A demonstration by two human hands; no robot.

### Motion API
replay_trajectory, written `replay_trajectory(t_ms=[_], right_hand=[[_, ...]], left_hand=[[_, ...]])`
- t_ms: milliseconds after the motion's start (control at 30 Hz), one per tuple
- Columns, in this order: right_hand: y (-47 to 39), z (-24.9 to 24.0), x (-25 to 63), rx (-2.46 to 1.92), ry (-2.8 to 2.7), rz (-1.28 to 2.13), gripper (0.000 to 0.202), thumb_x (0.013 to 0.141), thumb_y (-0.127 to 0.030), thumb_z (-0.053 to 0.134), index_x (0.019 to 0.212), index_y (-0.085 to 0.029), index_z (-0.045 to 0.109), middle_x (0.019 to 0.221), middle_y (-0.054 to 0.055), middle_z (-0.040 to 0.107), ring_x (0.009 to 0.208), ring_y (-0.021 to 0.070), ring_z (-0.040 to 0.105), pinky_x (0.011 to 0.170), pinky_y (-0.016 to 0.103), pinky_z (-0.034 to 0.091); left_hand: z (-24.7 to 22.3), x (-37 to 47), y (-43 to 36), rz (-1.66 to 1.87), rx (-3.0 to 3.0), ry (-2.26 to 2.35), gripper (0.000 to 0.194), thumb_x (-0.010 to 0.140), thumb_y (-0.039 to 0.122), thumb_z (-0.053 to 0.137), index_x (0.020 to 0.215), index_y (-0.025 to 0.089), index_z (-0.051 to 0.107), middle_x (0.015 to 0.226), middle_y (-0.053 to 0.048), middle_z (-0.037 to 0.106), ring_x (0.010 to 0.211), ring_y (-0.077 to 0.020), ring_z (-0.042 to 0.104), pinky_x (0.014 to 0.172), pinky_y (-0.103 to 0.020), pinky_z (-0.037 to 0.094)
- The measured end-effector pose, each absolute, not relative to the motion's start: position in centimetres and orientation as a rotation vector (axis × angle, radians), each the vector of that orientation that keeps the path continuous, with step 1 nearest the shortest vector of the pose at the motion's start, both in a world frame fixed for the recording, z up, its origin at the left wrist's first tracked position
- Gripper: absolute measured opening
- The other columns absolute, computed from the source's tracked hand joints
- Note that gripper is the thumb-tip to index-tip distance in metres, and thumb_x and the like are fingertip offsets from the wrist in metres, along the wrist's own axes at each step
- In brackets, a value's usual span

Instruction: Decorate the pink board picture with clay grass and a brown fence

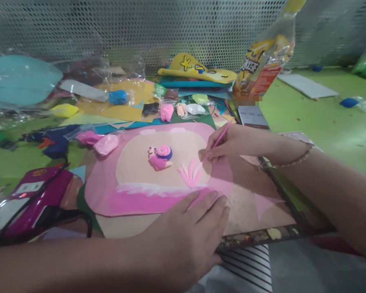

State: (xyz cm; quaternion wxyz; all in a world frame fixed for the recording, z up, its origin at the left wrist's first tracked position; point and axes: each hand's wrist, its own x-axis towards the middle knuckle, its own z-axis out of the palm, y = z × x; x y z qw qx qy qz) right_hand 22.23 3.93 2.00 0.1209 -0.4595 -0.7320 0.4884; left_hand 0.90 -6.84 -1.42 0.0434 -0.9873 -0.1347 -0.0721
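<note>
A pink rounded paper board (100,179) lies on a brown board, with a beige middle and a magenta and white band along its lower part. A pink clay snail (160,158) with a pink and blue spiral shell sits near its centre. To the snail's right is a pink branching clay shape (190,173). My right hand (221,142) pinches a thin pink tool (222,134), its tip at the upper right of that shape. My left hand (195,224) lies spread and flat over the board's lower right edge, holding nothing.
Bagged clay in pink (106,143), blue (118,97) and other colours lies behind and left. A yellow hat-shaped piece (198,71), a snack bag (262,65) and a phone (253,116) are at the back. A magenta case (49,189) stands left.
</note>
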Motion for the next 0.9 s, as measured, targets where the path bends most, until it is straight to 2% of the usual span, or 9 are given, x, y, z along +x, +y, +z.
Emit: replay_trajectory(t_ms=[267,367,467,567,700,900], right_hand=[[3.7,2.1,21.8,-1.327,-2.005,1.586,0.010,0.074,-0.018,0.065,0.066,-0.021,0.068,0.070,0.003,0.070,0.067,0.0141,0.065,0.066,0.025,0.054],[3.8,2.2,21.4,-1.340,-1.862,1.511,0.013,0.075,-0.013,0.064,0.065,-0.020,0.067,0.069,0.002,0.069,0.066,0.0132,0.066,0.067,0.025,0.056],[3.9,2.2,21.1,-1.397,-1.696,1.359,0.015,0.076,-0.010,0.064,0.064,-0.019,0.065,0.065,0.002,0.068,0.064,0.0128,0.065,0.067,0.026,0.057],[4.0,2.1,20.9,-1.378,-1.648,1.320,0.016,0.076,-0.007,0.063,0.065,-0.019,0.064,0.062,0.002,0.066,0.062,0.0122,0.065,0.065,0.025,0.058],[3.9,1.9,20.8,-1.357,-1.681,1.334,0.014,0.076,-0.006,0.062,0.068,-0.017,0.064,0.062,0.002,0.065,0.060,0.0113,0.064,0.062,0.023,0.058],[3.7,2.1,20.7,-1.344,-1.737,1.315,0.013,0.075,-0.004,0.061,0.068,-0.015,0.063,0.061,0.002,0.065,0.058,0.0111,0.064,0.061,0.023,0.057]], left_hand=[[-1.2,0.8,-6.8,-0.201,-3.028,-0.415,0.052,0.093,0.045,0.038,0.130,0.009,0.046,0.140,-0.011,0.045,0.129,-0.0279,0.038,0.107,-0.042,0.025],[-0.6,0.7,-6.4,-0.242,-3.081,-0.510,0.064,0.092,0.053,0.030,0.135,0.007,0.039,0.143,-0.014,0.040,0.133,-0.0283,0.032,0.109,-0.044,0.022],[-0.2,0.8,-5.3,-0.267,-3.058,-0.792,0.073,0.089,0.059,0.027,0.134,0.003,0.040,0.140,-0.019,0.041,0.132,-0.0337,0.032,0.107,-0.049,0.022],[-0.1,1.2,-4.0,-0.238,-2.998,-0.985,0.072,0.088,0.058,0.030,0.134,0.004,0.040,0.140,-0.018,0.043,0.131,-0.0340,0.032,0.107,-0.053,0.020],[-0.3,1.6,-3.1,-0.200,-3.017,-0.987,0.078,0.082,0.066,0.037,0.136,0.009,0.038,0.146,-0.014,0.035,0.135,-0.0313,0.026,0.109,-0.053,0.013],[-0.6,1.5,-2.9,-0.150,-3.017,-1.011,0.082,0.079,0.071,0.036,0.135,0.010,0.038,0.142,-0.013,0.040,0.136,-0.0319,0.023,0.109,-0.055,0.009]])
